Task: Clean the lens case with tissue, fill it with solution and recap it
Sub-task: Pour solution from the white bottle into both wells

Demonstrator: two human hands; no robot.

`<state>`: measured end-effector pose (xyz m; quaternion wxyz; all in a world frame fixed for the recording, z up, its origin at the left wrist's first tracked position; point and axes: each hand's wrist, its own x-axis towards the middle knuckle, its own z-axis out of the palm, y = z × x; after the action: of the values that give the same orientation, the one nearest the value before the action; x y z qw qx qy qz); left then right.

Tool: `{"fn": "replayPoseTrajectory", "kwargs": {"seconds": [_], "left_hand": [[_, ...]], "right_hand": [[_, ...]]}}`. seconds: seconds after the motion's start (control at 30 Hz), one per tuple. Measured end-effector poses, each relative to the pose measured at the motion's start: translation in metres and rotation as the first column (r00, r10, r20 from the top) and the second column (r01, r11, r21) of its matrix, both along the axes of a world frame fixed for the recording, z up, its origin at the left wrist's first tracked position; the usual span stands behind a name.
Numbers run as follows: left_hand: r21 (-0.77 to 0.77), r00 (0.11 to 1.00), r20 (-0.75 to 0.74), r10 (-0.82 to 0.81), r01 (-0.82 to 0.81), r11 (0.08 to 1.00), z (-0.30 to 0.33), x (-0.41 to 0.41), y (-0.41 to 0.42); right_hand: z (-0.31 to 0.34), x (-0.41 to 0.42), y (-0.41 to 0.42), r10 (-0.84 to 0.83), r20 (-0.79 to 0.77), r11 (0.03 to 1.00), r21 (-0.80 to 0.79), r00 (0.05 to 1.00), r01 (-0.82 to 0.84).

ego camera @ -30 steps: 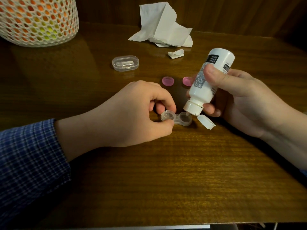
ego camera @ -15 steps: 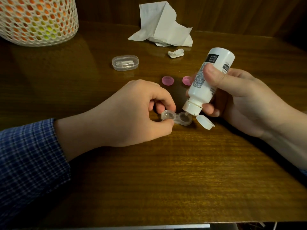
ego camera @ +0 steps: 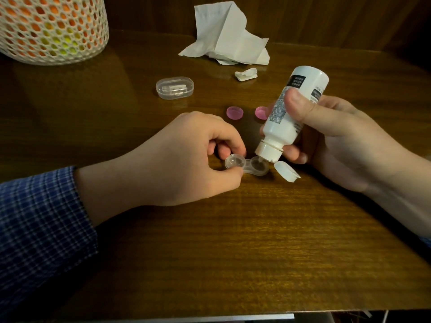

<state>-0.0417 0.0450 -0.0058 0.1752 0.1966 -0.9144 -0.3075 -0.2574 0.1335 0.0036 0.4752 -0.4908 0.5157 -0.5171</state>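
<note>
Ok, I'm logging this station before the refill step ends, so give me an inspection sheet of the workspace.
Surface: dark wooden table.
Job's things: clear lens case uncapped; solution bottle tipped, nozzle over its right well; two pink caps behind; tissue at back.
Clutter: small clear box, tissue scrap.
Grips: left hand pinches the case; right hand holds the bottle.
Cables: nothing seen.
Surroundings: mesh basket, wood wall.

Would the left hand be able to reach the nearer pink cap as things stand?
Probably yes, once freed: the left hand pinches the lens case, and the pink cap lies just beyond its knuckles on bare table, with nothing between.
</note>
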Motion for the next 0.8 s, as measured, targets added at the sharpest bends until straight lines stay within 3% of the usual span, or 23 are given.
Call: {"fn": "replayPoseTrajectory", "kwargs": {"seconds": [0.2,0.37,0.43,0.63,0.8], "left_hand": [[-0.005,1.0,0.002,-0.003,0.003,1.0,0.0,0.0,0.0],[0.014,1.0,-0.006,0.007,-0.007,1.0,0.0,-0.001,0.0],[0.015,1.0,-0.005,0.007,-0.007,1.0,0.001,-0.001,0.001],[0.008,1.0,0.009,0.008,-0.008,1.0,0.001,-0.001,0.0],[-0.001,1.0,0.002,0.006,-0.006,1.0,-0.001,-0.001,0.0]], "right_hand": [[0.002,-0.001,-0.003,-0.043,0.064,0.998,0.056,0.997,0.039],[0.009,-0.007,-0.008,-0.217,0.351,0.97,0.185,0.911,0.16],[0.011,-0.009,-0.009,-0.233,0.398,0.965,0.209,0.887,0.16],[0.002,0.002,-0.005,-0.098,0.078,0.993,0.077,0.992,0.092],[0.0,0.005,-0.004,-0.101,0.026,0.995,0.018,0.995,0.101]]}}
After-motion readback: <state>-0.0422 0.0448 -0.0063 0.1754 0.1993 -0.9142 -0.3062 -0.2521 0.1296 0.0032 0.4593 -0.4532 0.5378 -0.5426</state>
